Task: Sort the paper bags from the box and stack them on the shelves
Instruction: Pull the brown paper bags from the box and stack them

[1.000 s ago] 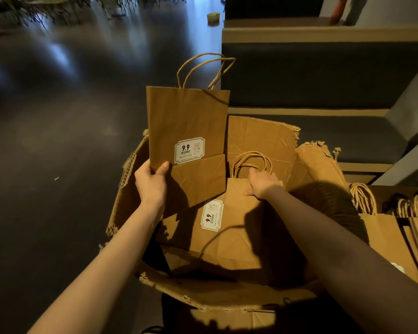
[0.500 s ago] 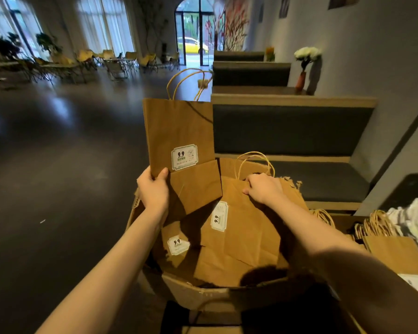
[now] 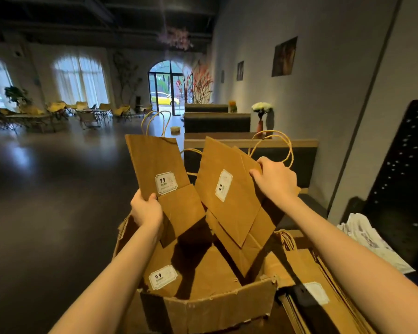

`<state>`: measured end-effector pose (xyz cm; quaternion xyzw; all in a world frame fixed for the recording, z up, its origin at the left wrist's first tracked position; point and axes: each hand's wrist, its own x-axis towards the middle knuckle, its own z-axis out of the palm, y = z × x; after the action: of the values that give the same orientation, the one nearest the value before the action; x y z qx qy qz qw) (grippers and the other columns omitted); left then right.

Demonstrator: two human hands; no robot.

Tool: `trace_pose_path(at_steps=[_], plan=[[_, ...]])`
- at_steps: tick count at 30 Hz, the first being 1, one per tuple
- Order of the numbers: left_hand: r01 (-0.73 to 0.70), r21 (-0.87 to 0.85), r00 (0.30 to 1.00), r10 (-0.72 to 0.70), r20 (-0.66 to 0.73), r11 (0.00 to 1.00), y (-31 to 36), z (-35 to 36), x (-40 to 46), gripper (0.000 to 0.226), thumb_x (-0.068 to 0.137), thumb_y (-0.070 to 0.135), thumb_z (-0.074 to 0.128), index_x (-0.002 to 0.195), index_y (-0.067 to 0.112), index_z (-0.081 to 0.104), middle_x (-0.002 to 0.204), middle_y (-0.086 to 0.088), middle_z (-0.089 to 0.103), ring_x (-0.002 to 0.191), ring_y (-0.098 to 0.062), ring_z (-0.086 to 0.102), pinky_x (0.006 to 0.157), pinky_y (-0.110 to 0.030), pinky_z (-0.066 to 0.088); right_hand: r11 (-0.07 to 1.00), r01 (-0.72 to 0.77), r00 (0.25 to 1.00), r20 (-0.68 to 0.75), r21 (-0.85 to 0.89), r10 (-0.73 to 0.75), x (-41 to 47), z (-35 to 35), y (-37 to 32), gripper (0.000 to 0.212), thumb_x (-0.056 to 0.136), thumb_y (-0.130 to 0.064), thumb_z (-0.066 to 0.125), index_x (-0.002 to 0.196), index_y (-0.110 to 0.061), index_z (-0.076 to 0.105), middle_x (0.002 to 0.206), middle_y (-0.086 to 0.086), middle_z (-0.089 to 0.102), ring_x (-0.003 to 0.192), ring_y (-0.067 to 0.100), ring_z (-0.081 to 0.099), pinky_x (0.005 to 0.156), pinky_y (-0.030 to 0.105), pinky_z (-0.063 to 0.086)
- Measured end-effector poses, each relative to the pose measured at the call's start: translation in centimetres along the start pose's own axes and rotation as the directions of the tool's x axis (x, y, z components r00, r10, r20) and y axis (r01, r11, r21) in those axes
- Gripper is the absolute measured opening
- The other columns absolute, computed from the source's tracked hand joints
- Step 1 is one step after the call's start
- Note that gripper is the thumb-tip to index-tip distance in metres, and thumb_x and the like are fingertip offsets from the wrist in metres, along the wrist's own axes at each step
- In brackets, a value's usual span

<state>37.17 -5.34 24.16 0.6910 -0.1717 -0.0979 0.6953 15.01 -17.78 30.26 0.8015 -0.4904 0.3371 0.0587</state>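
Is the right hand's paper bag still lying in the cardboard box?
No, the right hand holds its paper bag lifted above the cardboard box.

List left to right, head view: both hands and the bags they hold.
left hand → upright paper bag it grips → tilted paper bag → right hand gripping that bag's top edge.

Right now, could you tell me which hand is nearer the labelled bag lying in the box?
Left. The left hand is just above the bag in the box; the right hand is higher, off right.
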Motion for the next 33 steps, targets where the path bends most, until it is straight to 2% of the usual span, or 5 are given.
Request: trace_pose_path(at_steps=[8, 17, 25, 28, 33], plan=[[0.012, -0.003, 0.999, -0.011, 0.036, 1.000, -1.0, 0.2, 0.2, 0.029, 0.099, 0.012, 0.040, 0.127, 0.013, 0.049, 0.128, -0.010, 0.055, 0.120, -0.029, 0.053, 0.100, -0.048, 0.041, 0.974, -0.038, 0.965, -0.244, 0.223, 0.093, -0.6, -4.0, 1.2, 0.033, 0.096, -0.040, 0.049, 0.118, -0.018, 0.059, 0.099, 0.001, 0.068, 0.092, 0.021, 0.063, 0.070, 0.026, 0.038], [0.244, -0.356, 0.964, -0.185, 0.193, 0.902, 1.3, 0.2, 0.4, 0.035, 0.099, 0.009, 0.037, 0.132, 0.016, 0.048, 0.125, -0.009, 0.057, 0.114, -0.027, 0.056, 0.099, -0.045, 0.045, 0.649, -0.142, 0.950, -0.082, 0.748, 0.302, 0.2, -3.4, 2.3, 0.019, 0.092, -0.027, 0.056, 0.101, -0.014, 0.066, 0.091, -0.004, 0.064, 0.093, 0.016, 0.058, 0.078, 0.033, 0.044], [0.198, -0.417, 0.920, -0.022, 0.391, 0.887, 3.1, -1.3, 0.9, 0.033, 0.094, 0.027, 0.054, 0.124, 0.013, 0.055, 0.117, -0.009, 0.063, 0.108, -0.027, 0.060, 0.095, -0.046, 0.047, 0.665, -0.166, 0.980, 0.043, 0.729, 0.197, 0.2, -1.4, 3.0, 0.023, 0.095, -0.024, 0.053, 0.109, -0.010, 0.063, 0.095, -0.002, 0.061, 0.094, 0.016, 0.057, 0.077, 0.030, 0.040], [0.050, -0.282, 0.874, 0.095, 0.477, 0.958, 3.6, -1.4, 0.6, 0.036, 0.084, 0.019, 0.067, 0.117, 0.014, 0.055, 0.108, -0.004, 0.065, 0.101, -0.023, 0.062, 0.085, -0.038, 0.051, 0.700, -0.140, 0.988, 0.048, 0.700, 0.149, 0.1, -1.1, 2.6, 0.021, 0.095, -0.025, 0.053, 0.108, -0.012, 0.063, 0.096, -0.002, 0.062, 0.096, 0.017, 0.058, 0.082, 0.034, 0.045], [-0.024, -0.211, 0.876, 0.122, 0.466, 0.977, 3.8, -1.1, 0.7, 0.027, 0.086, 0.007, 0.064, 0.109, 0.017, 0.057, 0.097, 0.004, 0.065, 0.100, -0.021, 0.061, 0.092, -0.038, 0.048, 0.797, -0.148, 0.979, -0.030, 0.585, 0.204, 0.3, -0.6, 2.4, 0.029, 0.092, -0.036, 0.055, 0.113, -0.018, 0.064, 0.105, 0.001, 0.067, 0.101, 0.019, 0.059, 0.090, 0.043, 0.048]])
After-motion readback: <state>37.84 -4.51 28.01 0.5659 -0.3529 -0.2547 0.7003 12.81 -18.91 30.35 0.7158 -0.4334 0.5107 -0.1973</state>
